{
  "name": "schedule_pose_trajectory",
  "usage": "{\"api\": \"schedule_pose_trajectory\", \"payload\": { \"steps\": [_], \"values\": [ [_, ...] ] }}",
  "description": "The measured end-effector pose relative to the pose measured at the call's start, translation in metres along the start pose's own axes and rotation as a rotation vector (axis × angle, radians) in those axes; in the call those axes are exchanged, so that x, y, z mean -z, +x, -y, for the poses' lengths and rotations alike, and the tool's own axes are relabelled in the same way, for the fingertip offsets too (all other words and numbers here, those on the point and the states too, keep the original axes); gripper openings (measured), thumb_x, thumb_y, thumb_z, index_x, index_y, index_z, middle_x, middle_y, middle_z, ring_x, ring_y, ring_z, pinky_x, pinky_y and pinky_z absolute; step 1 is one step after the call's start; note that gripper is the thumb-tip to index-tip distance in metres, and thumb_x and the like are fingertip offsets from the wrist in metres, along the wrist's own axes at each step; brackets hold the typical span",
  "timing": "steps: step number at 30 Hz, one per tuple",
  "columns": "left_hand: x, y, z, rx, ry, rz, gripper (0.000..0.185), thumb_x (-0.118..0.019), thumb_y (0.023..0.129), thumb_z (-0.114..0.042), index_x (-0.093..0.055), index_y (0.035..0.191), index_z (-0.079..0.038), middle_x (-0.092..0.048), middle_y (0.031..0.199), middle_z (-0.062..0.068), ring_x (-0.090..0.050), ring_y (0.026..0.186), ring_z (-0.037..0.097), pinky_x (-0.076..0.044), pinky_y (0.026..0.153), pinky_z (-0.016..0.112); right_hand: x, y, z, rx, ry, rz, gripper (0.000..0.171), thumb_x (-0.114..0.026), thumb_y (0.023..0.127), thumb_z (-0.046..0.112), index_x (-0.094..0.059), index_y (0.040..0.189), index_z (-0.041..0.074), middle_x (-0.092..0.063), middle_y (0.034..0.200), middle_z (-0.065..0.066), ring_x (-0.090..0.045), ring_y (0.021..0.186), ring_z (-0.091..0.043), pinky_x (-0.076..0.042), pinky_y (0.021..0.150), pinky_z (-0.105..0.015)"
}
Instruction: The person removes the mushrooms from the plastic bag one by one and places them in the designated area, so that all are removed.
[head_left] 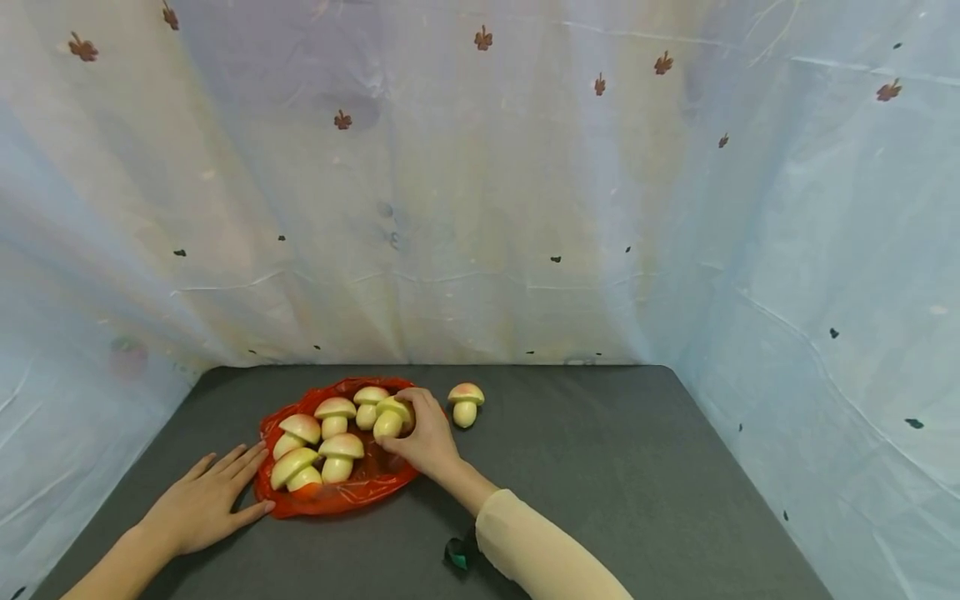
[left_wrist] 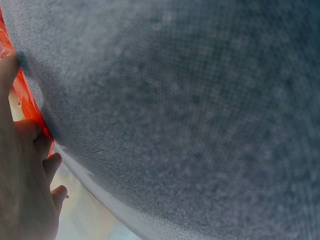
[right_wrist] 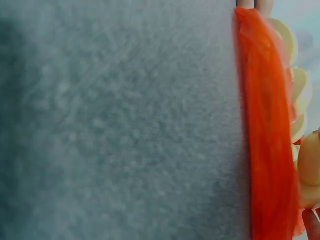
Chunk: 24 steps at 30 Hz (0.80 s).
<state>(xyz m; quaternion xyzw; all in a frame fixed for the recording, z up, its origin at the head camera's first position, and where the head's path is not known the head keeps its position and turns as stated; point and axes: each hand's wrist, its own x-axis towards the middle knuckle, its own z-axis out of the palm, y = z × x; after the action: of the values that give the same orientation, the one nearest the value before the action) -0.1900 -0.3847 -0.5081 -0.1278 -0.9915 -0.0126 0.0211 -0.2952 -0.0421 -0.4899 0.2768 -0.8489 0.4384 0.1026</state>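
A curtained booth [head_left: 847,275] (printed sheeting [head_left: 487,192]) encloses the table [head_left: 600,475].

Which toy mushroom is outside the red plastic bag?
The lone toy mushroom on the dark table, just right of the red plastic bag. Five others sit inside the bag; the right hand pinches another at the bag.
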Motion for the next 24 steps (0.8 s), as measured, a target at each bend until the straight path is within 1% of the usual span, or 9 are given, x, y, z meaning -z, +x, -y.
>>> {"api": "schedule_pose_trajectory", "payload": {
  "steps": [4, 7, 10, 14, 19, 21, 24],
  "values": [
    [-0.002, 0.0, 0.001, -0.004, -0.004, -0.007, 0.094, -0.056, 0.093, -0.075, -0.051, 0.154, -0.003, -0.047, 0.158, 0.02, -0.044, 0.143, 0.046, -0.03, 0.114, 0.072, 0.01, -0.003, 0.005, 0.063, 0.05, -0.031, 0.062, -0.089, 0.083, 0.023, -0.059, 0.136, 0.008, -0.058, 0.14, -0.008, -0.057, 0.129, -0.024, -0.05, 0.11, -0.041],
    [-0.002, 0.0, 0.001, -0.007, -0.004, -0.016, 0.094, -0.056, 0.093, -0.075, -0.051, 0.154, -0.003, -0.047, 0.158, 0.02, -0.045, 0.143, 0.046, -0.03, 0.114, 0.071, 0.017, -0.006, 0.007, 0.113, 0.063, -0.052, 0.062, -0.089, 0.083, 0.02, -0.059, 0.136, 0.007, -0.058, 0.141, -0.008, -0.057, 0.131, -0.024, -0.05, 0.11, -0.041],
    [-0.002, 0.0, 0.001, -0.011, 0.0, -0.017, 0.093, -0.056, 0.094, -0.074, -0.051, 0.154, -0.003, -0.047, 0.158, 0.021, -0.045, 0.142, 0.046, -0.03, 0.113, 0.072, 0.024, -0.009, 0.006, 0.144, 0.079, -0.057, 0.063, -0.089, 0.083, 0.018, -0.058, 0.137, 0.007, -0.057, 0.142, -0.007, -0.056, 0.131, -0.021, -0.051, 0.109, -0.041],
    [-0.002, 0.0, 0.001, -0.005, -0.007, -0.005, 0.094, -0.056, 0.093, -0.075, -0.051, 0.154, -0.003, -0.047, 0.158, 0.021, -0.044, 0.143, 0.046, -0.029, 0.114, 0.072, 0.034, -0.012, 0.002, 0.193, 0.116, -0.057, 0.065, -0.089, 0.082, 0.013, -0.056, 0.138, 0.007, -0.056, 0.144, -0.008, -0.056, 0.13, -0.022, -0.053, 0.106, -0.04],
    [-0.004, 0.0, 0.002, -0.004, -0.004, 0.002, 0.094, -0.056, 0.093, -0.075, -0.05, 0.154, -0.003, -0.046, 0.158, 0.02, -0.044, 0.143, 0.046, -0.029, 0.114, 0.072, 0.05, -0.015, -0.007, 0.262, 0.161, -0.058, 0.066, -0.088, 0.081, 0.007, -0.056, 0.139, 0.006, -0.054, 0.146, -0.01, -0.057, 0.126, -0.022, -0.056, 0.099, -0.034],
    [-0.005, 0.0, 0.003, -0.006, 0.0, 0.0, 0.094, -0.056, 0.093, -0.075, -0.05, 0.155, -0.003, -0.046, 0.158, 0.02, -0.044, 0.143, 0.047, -0.029, 0.114, 0.073, 0.058, -0.016, -0.011, 0.29, 0.164, -0.063, 0.067, -0.088, 0.081, 0.006, -0.055, 0.139, 0.005, -0.054, 0.146, -0.011, -0.057, 0.126, -0.023, -0.057, 0.098, -0.036],
    [-0.005, 0.001, 0.004, -0.006, 0.001, -0.002, 0.094, -0.056, 0.093, -0.075, -0.049, 0.155, -0.003, -0.046, 0.158, 0.021, -0.044, 0.143, 0.047, -0.029, 0.113, 0.073, 0.069, -0.018, -0.018, 0.327, 0.143, -0.07, 0.068, -0.088, 0.08, 0.005, -0.055, 0.14, 0.004, -0.054, 0.146, -0.012, -0.057, 0.128, -0.025, -0.056, 0.101, -0.039]
  ]
}}
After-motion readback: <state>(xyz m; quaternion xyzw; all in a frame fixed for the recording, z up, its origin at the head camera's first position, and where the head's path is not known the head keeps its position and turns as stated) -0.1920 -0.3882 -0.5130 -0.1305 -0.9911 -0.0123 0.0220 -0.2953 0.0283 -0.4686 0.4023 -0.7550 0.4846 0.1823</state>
